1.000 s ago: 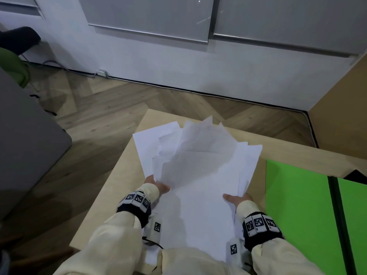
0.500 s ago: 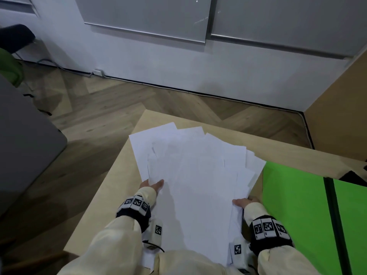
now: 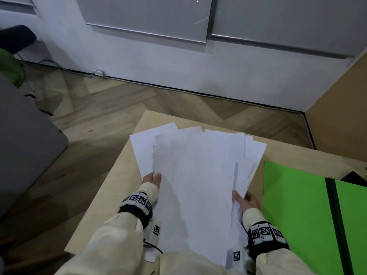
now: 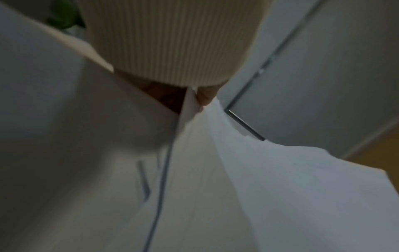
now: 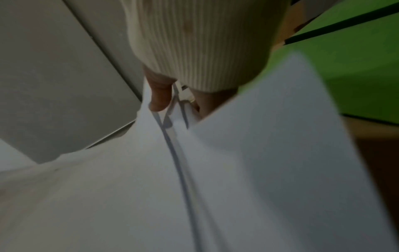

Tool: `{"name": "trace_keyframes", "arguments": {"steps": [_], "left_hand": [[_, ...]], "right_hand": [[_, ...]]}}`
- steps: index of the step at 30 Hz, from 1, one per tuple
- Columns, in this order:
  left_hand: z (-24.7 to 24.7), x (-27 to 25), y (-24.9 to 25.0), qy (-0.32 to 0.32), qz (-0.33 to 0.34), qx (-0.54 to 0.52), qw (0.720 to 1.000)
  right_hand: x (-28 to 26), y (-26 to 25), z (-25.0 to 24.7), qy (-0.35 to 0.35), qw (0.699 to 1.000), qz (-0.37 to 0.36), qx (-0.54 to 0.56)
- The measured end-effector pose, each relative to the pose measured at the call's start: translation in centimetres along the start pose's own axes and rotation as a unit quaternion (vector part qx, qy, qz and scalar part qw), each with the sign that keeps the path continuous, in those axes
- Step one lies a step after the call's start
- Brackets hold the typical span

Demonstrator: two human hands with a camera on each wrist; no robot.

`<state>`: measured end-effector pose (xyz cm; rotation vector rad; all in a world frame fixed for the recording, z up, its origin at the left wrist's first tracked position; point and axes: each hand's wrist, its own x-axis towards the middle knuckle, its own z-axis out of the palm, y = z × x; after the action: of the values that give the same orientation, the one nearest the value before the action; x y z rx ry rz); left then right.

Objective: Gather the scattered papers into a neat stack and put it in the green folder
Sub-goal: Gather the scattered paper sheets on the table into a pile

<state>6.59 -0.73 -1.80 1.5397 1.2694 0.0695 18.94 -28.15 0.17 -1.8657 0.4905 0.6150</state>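
Head view: both hands grip a fanned sheaf of papers

Head view shows the papers (image 3: 198,175) held above the wooden table (image 3: 111,187), long axis running away from the person, far edges splayed toward the wall. Individual sheets overlap too much to count. One left hand (image 3: 152,178) pinches the near-left edge, thumb on top. One right hand (image 3: 246,201) clamps the near-right edge likewise. One green folder (image 3: 294,205) lies open just to the right.
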Motion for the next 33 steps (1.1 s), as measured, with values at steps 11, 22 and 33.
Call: {"name": "trace_keyframes", "arguments": {"steps": [11, 22, 33], "left_hand": [[-0.1, 1.1, 1.7, 0.141, -0.126, 0.145, 0.971], [-0.6, 2.3, 2.8, 0.092, -0.151, 0.152, 0.972], [0.7, 2.2, 4.2, 0.034, -0.156, 0.162, 0.974]], "right_hand": [[0.2, -2.0, 3.8, -0.018, 0.985, 0.009, -0.17], [3.0, -1.5, 6.1, 0.021, 0.976, -0.031, -0.215], [1.1, -3.3, 5.8, 0.083, 0.968, 0.054, -0.232]]}}
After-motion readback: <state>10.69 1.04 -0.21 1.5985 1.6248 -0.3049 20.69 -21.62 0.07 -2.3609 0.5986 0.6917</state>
